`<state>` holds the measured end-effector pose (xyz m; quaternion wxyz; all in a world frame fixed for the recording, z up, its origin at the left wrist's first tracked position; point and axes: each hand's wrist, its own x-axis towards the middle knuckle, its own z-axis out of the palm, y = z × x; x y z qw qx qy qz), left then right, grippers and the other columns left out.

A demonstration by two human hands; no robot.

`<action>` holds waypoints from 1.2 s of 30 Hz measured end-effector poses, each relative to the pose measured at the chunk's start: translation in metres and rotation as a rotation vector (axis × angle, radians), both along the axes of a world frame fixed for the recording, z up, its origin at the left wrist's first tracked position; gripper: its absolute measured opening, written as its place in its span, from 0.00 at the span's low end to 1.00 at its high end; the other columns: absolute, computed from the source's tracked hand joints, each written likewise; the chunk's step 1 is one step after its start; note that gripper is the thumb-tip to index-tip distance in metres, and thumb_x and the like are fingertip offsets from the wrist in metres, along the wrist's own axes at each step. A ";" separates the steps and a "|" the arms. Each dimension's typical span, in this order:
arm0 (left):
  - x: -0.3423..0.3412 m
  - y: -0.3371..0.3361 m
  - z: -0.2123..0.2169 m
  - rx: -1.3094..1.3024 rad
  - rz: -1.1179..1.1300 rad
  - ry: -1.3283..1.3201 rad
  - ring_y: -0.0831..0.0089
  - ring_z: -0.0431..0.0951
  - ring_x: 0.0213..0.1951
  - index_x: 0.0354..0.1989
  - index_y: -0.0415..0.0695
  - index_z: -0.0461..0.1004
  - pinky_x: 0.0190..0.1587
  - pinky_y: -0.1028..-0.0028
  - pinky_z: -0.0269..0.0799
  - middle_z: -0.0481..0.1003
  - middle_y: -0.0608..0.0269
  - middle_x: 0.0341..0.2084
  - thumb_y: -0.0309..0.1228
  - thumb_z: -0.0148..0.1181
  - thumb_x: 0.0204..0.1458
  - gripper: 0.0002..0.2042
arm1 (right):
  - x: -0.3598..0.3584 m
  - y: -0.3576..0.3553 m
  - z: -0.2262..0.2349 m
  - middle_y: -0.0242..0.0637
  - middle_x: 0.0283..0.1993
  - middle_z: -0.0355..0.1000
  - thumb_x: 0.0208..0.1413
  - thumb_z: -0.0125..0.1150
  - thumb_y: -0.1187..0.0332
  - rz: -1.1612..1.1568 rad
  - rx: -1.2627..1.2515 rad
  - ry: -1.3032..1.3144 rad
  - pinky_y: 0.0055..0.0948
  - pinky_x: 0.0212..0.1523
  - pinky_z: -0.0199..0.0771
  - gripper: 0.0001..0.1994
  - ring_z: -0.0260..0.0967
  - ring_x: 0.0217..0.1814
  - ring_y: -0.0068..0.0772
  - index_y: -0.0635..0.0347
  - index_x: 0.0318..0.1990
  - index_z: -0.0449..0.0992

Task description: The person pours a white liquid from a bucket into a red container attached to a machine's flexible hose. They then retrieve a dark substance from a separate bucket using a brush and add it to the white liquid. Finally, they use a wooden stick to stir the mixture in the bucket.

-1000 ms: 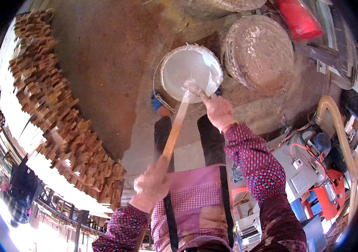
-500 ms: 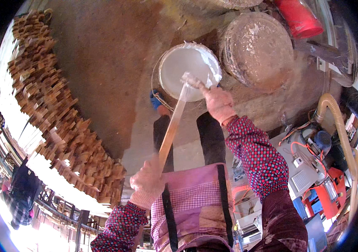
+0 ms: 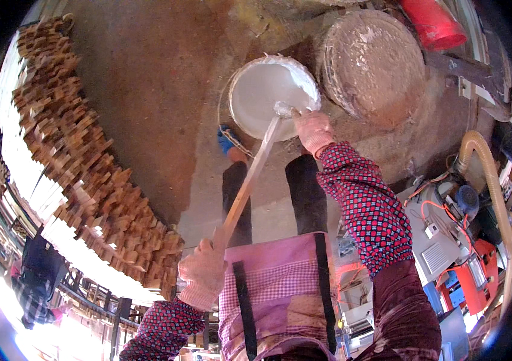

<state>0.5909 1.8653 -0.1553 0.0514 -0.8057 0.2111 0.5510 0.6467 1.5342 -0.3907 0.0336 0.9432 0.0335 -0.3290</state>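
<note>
My left hand (image 3: 200,275), in a pale pink work glove, is closed round the near end of a long wooden strip (image 3: 245,191). The strip slants up and away, its far end over the near rim of a bucket of white liquid (image 3: 254,95). White coating shows along the strip's far part. In its matching glove, my right hand (image 3: 314,131) grips a brush, the handle mostly hidden by the fingers. The white-coated brush head (image 3: 283,109) is at the strip's far tip, above the bucket. Whether they touch is hard to tell.
A crusted, covered drum (image 3: 373,66) stands right of the bucket, with a red bucket (image 3: 435,27) beyond it. Stacked wood pieces (image 3: 96,174) line the left. Machinery with hoses and cables (image 3: 448,240) is at right. Another person (image 3: 38,277) is at the lower left.
My left hand has moved a little left and toward me. The strip's far end and the brush have shifted slightly right, and my right hand is bent closer over the bucket's rim.
</note>
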 end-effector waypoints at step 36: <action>-0.027 0.023 -0.015 -0.097 0.123 -0.178 0.65 0.77 0.29 0.46 0.56 0.70 0.22 0.66 0.75 0.69 0.69 0.36 0.33 0.58 0.45 0.17 | 0.014 0.020 0.048 0.43 0.35 0.73 0.55 0.46 0.70 0.060 0.101 0.037 0.40 0.32 0.76 0.20 0.75 0.36 0.41 0.49 0.58 0.66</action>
